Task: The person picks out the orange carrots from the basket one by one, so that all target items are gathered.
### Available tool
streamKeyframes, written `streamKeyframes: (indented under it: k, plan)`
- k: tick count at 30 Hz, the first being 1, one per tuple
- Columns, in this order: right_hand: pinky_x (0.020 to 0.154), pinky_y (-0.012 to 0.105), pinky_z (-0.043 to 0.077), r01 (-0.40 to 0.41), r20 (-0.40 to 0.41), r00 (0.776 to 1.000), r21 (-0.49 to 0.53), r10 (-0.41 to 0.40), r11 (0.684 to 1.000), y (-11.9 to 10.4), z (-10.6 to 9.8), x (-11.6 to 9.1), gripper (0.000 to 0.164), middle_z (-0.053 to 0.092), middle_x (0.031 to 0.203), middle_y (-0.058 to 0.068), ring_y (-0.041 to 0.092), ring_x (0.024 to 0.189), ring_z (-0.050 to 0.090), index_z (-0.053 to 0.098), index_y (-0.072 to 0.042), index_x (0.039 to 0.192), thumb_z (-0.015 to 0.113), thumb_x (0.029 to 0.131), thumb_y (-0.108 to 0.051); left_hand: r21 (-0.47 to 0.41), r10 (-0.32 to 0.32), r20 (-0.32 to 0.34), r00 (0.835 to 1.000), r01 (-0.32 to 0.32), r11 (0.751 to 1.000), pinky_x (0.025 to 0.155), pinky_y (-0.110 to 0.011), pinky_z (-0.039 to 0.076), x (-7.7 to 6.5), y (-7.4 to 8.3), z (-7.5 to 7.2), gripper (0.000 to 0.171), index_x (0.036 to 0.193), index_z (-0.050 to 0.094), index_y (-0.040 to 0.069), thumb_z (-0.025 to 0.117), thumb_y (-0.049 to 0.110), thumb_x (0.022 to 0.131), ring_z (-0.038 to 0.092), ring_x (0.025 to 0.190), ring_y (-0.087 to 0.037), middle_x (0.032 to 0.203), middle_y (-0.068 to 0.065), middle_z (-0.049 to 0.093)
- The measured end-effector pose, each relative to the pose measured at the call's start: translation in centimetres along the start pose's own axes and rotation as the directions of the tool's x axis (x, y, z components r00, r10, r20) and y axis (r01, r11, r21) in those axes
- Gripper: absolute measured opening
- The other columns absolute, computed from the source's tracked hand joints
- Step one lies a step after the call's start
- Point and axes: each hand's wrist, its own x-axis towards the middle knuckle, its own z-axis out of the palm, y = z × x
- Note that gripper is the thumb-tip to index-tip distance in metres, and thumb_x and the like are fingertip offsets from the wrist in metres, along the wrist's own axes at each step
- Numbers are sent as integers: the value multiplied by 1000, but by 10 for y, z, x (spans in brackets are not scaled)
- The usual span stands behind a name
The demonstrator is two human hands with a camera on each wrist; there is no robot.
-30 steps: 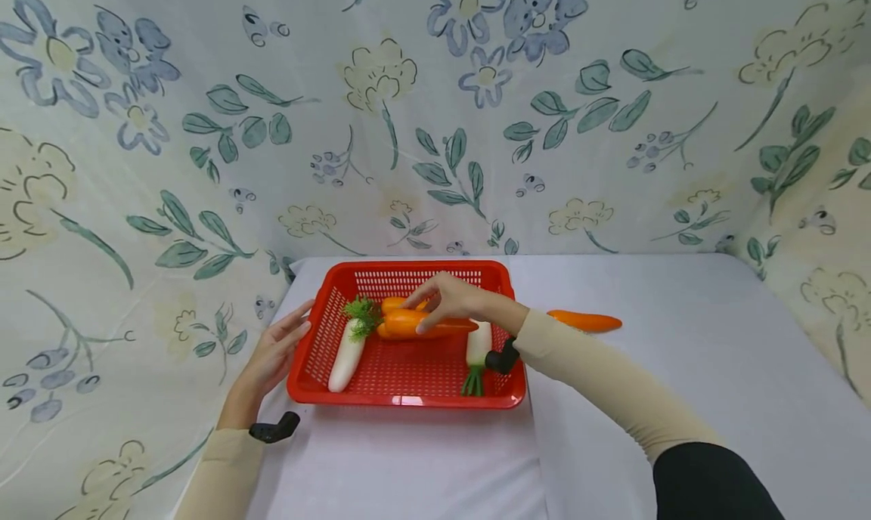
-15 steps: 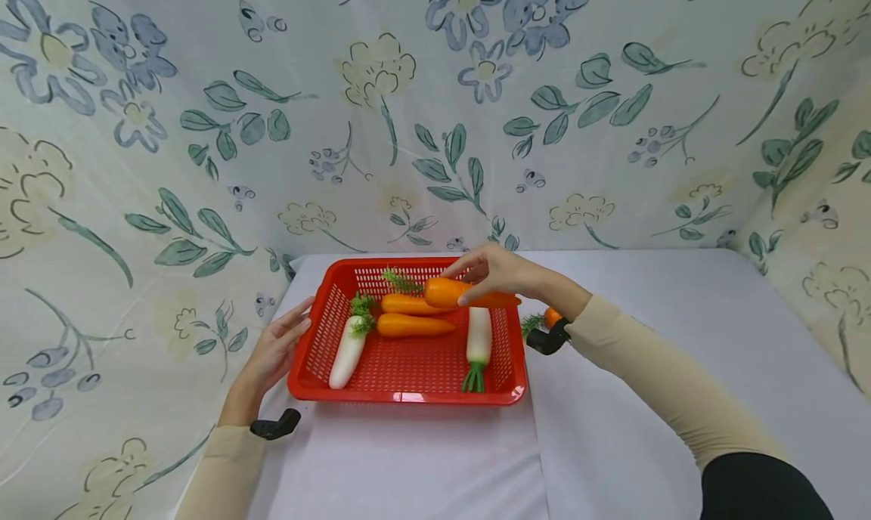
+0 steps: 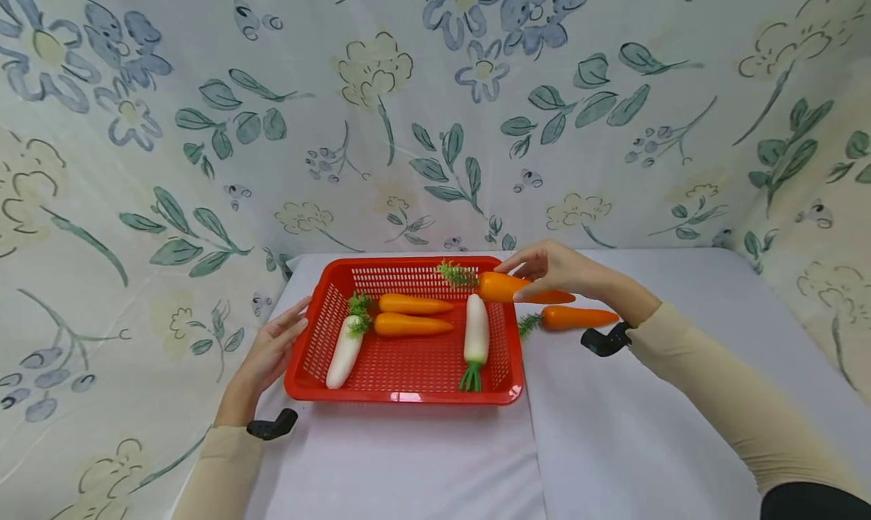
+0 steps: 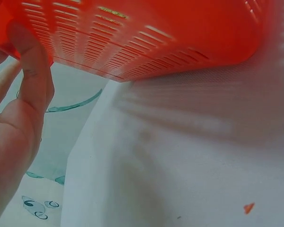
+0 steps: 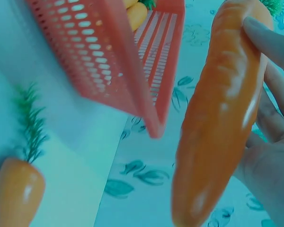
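In the head view my right hand [image 3: 554, 268] pinches an orange carrot [image 3: 500, 286] with a feathery green top. It holds the carrot over the right rim of a red plastic basket [image 3: 408, 399], the tip pointing right. Seen from the right wrist, the carrot [image 5: 217, 113] spans the picture, with thumb and fingers around its thick end. My left hand [image 3: 272, 346] rests its fingers against the basket's left side; the left wrist view shows them at the slotted wall [image 4: 132, 42]. Inside the basket lie two carrots [image 3: 413, 325] and two white radishes [image 3: 345, 351].
Another carrot [image 3: 578, 317] lies on the white tablecloth [image 3: 646, 399], just right of the basket and below my right hand. A flowered cloth [image 3: 408, 127] hangs behind the table.
My right hand has lifted a carrot out from among those in the basket and carried it right, to above the basket's right rim. My left hand has stayed at the basket's left side.
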Motion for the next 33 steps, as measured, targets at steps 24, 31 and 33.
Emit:
streamKeyframes:
  k: [24, 31, 33]
  plan:
    - [89, 29, 55, -70, -79, 995, -31, 67, 997, 78, -20, -73, 47, 67, 122, 15, 32, 109, 63, 69, -6, 124, 84, 80, -14, 38, 1, -6, 1000, -1, 999, 91, -32, 54, -2, 1, 0, 53, 156, 33, 11, 49, 15, 106, 63, 111, -13, 131, 2, 59]
    - [89, 26, 54, -57, -53, 997, -18, 56, 998, 102, -16, -80, 46, 66, 122, 17, 34, 107, 62, 69, -1, 123, 84, 80, -10, 30, -3, -6, 1000, 4, 1000, 90, -32, 54, -1, 0, 0, 53, 156, 33, 12, 50, 15, 106, 63, 111, -13, 131, 2, 59]
    - [89, 26, 54, -61, -47, 997, -11, 60, 998, 109, -14, -81, 46, 66, 123, 18, 34, 108, 62, 69, -1, 123, 83, 81, -9, 28, -2, -7, 1000, 3, 1000, 90, -32, 54, -1, 0, 1, 53, 156, 34, 12, 49, 15, 106, 63, 111, -13, 131, 2, 59]
